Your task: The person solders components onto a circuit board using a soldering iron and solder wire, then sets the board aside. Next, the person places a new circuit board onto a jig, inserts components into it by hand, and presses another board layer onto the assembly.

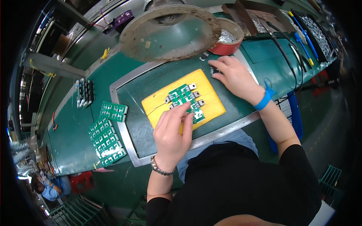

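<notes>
A green circuit board (184, 97) lies on a yellow block (159, 103). Several transistor-like parts with metal tabs stick out along the board's edges. My left hand (171, 130) rests over the board's near end, its thumb and fingers drawn together. Whatever those fingertips hold, if anything, is hidden. Right of the block, my right hand (235, 77) is low over the mat with thumb and index finger apart. Between those two fingertips lies a small black component (214, 70). More small black parts (204, 56) sit just beyond.
A large round magnifier lens (169, 32) hangs over the bench's far side. Behind it stands a red tub (227, 47) of metal parts. Green board panels (107, 141) and a stack of black parts (85, 93) lie left. Corded tools (286, 52) lie right. A person (52, 188) sits far left.
</notes>
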Demonstrator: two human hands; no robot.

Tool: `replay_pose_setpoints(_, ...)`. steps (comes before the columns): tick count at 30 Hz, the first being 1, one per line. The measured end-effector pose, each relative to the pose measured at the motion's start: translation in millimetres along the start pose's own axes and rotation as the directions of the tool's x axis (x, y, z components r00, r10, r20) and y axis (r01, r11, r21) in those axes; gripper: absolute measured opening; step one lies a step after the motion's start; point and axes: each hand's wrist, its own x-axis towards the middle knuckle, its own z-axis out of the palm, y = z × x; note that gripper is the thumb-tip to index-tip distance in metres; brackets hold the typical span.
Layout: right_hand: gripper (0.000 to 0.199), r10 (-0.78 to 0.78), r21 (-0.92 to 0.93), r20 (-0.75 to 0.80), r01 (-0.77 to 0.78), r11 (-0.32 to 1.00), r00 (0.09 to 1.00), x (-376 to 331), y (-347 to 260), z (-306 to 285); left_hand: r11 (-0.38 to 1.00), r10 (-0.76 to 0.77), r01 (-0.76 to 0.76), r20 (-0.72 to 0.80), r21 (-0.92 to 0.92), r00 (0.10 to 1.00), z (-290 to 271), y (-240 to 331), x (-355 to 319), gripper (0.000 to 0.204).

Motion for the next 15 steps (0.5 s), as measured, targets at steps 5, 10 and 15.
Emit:
replay_pose_setpoints(5, 0.014, 0.028, -0.063, 0.035, -0.026, 0.998, 0.999, -8, 15, 9, 0.999, -0.015, 0.016, -0.026, 0.029, 1.000, 4, 3, -5, 0.025)
replay_pose_setpoints(10, 0.017, 0.179, 0.475, -0.052, -0.134, 0.870, 0.982, -5, -41, -11, 0.989, -0.140, 0.141, -0.025, 0.037, 0.990, -7, 9, -19, 0.028)
replay_pose_setpoints(15, 0.025, 0.076, 0.788, 0.423, -0.408, 0.462, 0.903, -15, -85, -41, 1.000, 0.019, -0.018, -0.040, 0.018, 0.999, 7, 16, -7, 0.032)
